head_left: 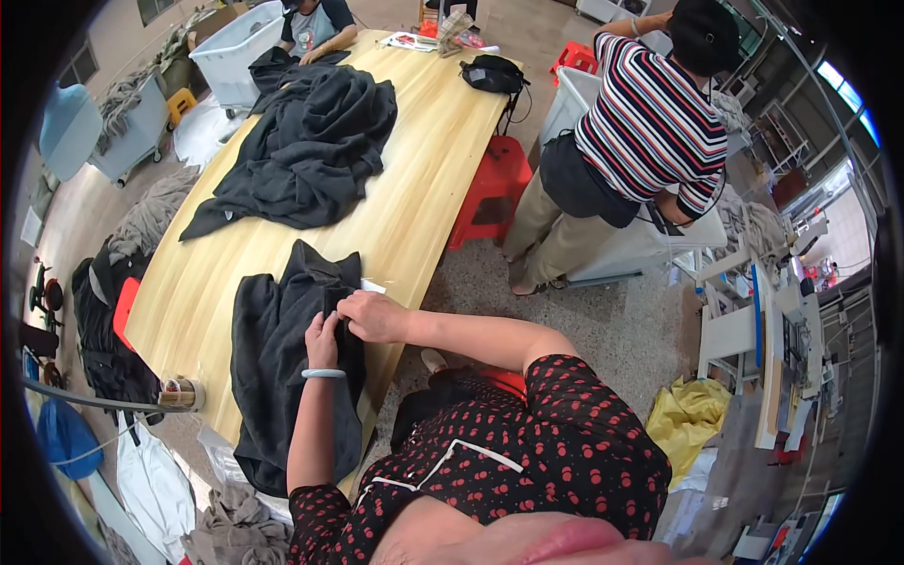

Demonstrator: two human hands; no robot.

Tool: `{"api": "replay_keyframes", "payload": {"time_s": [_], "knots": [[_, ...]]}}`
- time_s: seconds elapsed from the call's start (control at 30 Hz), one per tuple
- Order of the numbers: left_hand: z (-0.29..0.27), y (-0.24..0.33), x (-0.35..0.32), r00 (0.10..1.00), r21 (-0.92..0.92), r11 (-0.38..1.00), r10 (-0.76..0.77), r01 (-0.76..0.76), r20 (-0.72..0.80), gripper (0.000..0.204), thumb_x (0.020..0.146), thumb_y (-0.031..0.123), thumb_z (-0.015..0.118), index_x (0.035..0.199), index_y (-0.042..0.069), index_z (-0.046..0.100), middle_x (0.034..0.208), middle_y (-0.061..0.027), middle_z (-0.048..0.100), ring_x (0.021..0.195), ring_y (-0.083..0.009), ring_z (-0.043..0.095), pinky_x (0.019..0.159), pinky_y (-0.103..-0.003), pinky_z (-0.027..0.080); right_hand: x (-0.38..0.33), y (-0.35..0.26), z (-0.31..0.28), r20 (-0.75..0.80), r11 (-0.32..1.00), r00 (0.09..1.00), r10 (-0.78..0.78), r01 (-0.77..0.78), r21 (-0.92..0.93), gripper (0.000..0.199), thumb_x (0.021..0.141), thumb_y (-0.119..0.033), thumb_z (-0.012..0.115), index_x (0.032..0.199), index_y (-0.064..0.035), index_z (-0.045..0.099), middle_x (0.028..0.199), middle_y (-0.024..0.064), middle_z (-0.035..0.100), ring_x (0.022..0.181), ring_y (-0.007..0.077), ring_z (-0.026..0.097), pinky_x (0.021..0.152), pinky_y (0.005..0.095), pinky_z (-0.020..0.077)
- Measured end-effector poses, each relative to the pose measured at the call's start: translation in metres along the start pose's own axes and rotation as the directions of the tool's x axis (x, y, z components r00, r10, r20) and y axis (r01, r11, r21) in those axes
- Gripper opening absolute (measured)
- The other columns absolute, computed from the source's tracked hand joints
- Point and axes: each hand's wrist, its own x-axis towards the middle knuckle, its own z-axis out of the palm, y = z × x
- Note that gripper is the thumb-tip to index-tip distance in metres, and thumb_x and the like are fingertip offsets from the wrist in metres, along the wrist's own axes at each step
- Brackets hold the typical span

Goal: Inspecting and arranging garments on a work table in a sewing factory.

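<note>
- Head view: the dark cloth (268, 377) is being held on the bench's (188, 301) near end.
- Near its upper right, it is being pinched between closed fingers of the left hand (322, 345) and right hand (379, 317).
- Judged soft, limp and light, it is being best gripped by folds.

No legible text or numbers

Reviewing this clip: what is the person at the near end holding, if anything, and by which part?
The left hand and right hand seem to pinch the nearer dark cloth near its upper right edge; their exact fingertip grip is unclear.
</note>
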Motion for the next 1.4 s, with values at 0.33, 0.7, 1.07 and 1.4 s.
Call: {"api": "replay_keyframes", "payload": {"time_s": [0.33, 0.7, 1.07, 1.4], "knots": [[-0.010, 0.000, -0.014, 1.000, 0.515, 0.857, 0.020, -0.006, -0.022, 0.020, 0.080, 0.016, 0.051, 0.075, -0.003, 0.052, 0.064, -0.0078, 0.055, 0.061, -0.0134, 0.051, 0.057, -0.028, 0.039, -0.008, 0.009, 0.023, 0.001, 0.998, 0.999, -0.034, 0.034, -0.056, 0.009, 0.068, -0.001, 0.047, 0.076, -0.0036, 0.049, 0.077, 0.0140, 0.052, 0.078, 0.0300, 0.050, 0.072, 0.0371, 0.0408], [0.052, 0.038, 0.033, 0.999, 0.772, 0.636, -0.023, -0.016, 0.039, 0.023, 0.077, 0.019, 0.049, 0.080, -0.004, 0.048, 0.074, -0.0237, 0.053, 0.073, -0.0388, 0.052, 0.063, -0.042, 0.040, 0.022, 0.089, -0.015, 0.088, 0.980, 0.980, -0.179, 0.185, -0.073, 0.005, 0.068, -0.006, 0.047, 0.073, -0.0042, 0.047, 0.073, 0.0118, 0.048, 0.072, 0.0282, 0.049, 0.066, 0.0351, 0.0412], [0.062, 0.009, 0.029, 0.986, 0.878, 0.477, 0.156, -0.027, -0.054, 0.026, 0.077, 0.007, 0.040, 0.099, -0.007, 0.042, 0.089, -0.0261, 0.047, 0.081, -0.0415, 0.048, 0.070, -0.044, 0.040, 0.043, 0.103, -0.019, 0.229, 0.972, 0.946, -0.228, 0.234, 0.000, 0.008, 0.065, -0.006, 0.052, 0.071, -0.0026, 0.049, 0.076, 0.0128, 0.051, 0.076, 0.0282, 0.049, 0.069, 0.0357, 0.0408], [0.052, 0.005, 0.007, 0.976, 0.887, 0.462, 0.183, 0.019, -0.116, 0.023, 0.076, 0.004, 0.039, 0.096, -0.006, 0.044, 0.085, -0.0254, 0.048, 0.078, -0.0409, 0.049, 0.067, -0.043, 0.040, 0.043, 0.088, -0.007, 0.315, 0.944, 0.895, -0.315, 0.330, 0.005, 0.010, 0.069, -0.011, 0.049, 0.066, -0.0048, 0.057, 0.070, 0.0110, 0.055, 0.072, 0.0253, 0.053, 0.067, 0.0339, 0.0425]]}}
